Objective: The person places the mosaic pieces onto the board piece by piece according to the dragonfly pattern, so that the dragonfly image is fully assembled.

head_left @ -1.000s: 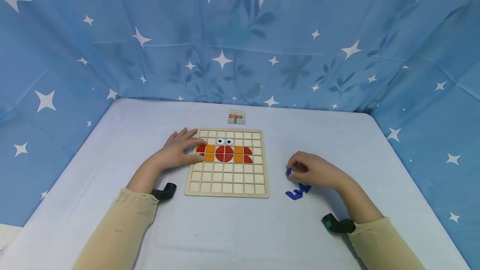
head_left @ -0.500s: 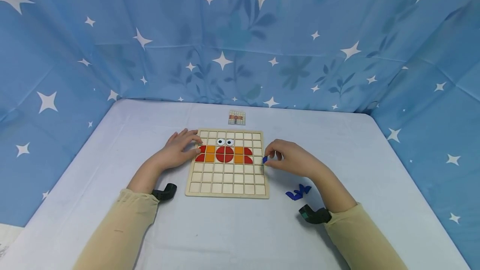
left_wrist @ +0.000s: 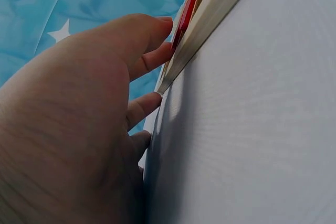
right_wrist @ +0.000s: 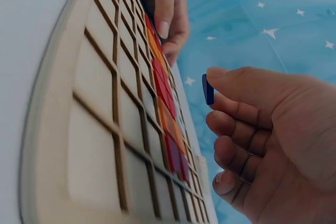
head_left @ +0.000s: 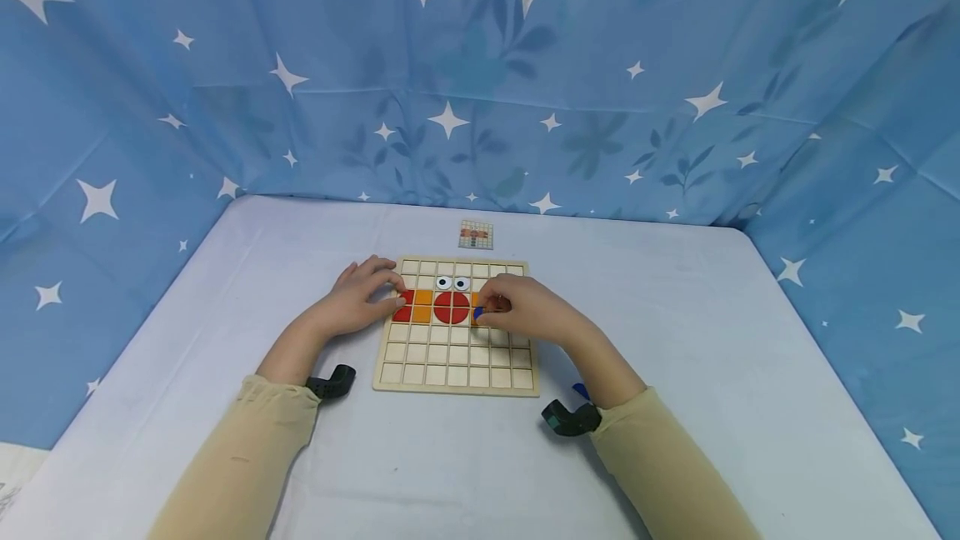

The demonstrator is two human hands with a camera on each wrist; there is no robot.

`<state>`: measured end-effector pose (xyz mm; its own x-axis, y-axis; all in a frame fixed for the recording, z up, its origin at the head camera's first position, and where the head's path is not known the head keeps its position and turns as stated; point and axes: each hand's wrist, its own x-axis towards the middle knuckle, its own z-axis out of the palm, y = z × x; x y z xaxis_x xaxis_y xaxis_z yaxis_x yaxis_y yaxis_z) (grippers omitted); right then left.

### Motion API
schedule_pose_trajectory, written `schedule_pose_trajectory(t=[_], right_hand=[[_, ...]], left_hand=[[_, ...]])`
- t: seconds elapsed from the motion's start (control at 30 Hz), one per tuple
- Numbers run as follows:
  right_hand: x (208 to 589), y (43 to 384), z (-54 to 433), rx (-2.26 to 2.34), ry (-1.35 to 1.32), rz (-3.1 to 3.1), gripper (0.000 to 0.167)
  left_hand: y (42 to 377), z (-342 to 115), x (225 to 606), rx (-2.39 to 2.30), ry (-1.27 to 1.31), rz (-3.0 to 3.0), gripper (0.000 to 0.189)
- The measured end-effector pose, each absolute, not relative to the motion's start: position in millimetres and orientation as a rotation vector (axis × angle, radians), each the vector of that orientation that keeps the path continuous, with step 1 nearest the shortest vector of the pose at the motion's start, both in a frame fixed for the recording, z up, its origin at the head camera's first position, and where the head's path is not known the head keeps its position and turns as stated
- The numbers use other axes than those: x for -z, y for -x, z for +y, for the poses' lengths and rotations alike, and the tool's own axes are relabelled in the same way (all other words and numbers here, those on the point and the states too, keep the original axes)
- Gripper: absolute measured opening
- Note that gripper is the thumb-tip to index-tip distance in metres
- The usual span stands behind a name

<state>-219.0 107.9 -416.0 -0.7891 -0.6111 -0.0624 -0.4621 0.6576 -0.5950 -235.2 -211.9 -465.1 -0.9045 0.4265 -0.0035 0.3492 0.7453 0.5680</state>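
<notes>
A wooden grid board point(head_left: 456, 391) lies on the table with flat tiles in its cells. Red quarter tiles form a circle point(head_left: 452, 307) in the middle, with orange tiles point(head_left: 422, 307) beside it and two eye tiles point(head_left: 444, 282) above. My right hand point(head_left: 532, 308) is over the board's right part, pinching a small blue tile point(right_wrist: 208, 89) between thumb and index finger, apart from the cells. It hides the tiles on that side in the head view. At the left edge my left hand point(head_left: 351, 300) rests with spread fingers, thumb and index finger by the red tiles point(head_left: 402, 313).
Behind the board lies a small picture card point(head_left: 476, 234) showing a similar grid pattern. A blue piece point(head_left: 581, 391) shows on the table beside my right forearm, which covers the others. A starry blue curtain point(head_left: 450, 165) hangs behind the table.
My right hand has carried the blue tile leftward from beside the loose blue pieces to over the board. My left thumb and index finger have drawn back slightly toward the board's left edge.
</notes>
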Motion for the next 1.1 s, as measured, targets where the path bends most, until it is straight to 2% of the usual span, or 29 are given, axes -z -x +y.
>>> schedule_pose_trajectory(t=[0.17, 0.43, 1.1], right_hand=[[421.8, 218.6, 91.0, 0.848, 0.899, 2.605, 0.020], [431.3, 210.2, 70.8, 0.801, 0.930, 2.623, 0.017], [439.9, 202.4, 59.5, 0.617, 0.900, 2.704, 0.017]], left_hand=[[236.2, -212.2, 466.8, -0.876, -0.631, 2.817, 0.015], [237.6, -211.4, 468.6, -0.864, -0.626, 2.833, 0.016], [238.3, -212.5, 467.2, -0.876, -0.626, 2.816, 0.021]])
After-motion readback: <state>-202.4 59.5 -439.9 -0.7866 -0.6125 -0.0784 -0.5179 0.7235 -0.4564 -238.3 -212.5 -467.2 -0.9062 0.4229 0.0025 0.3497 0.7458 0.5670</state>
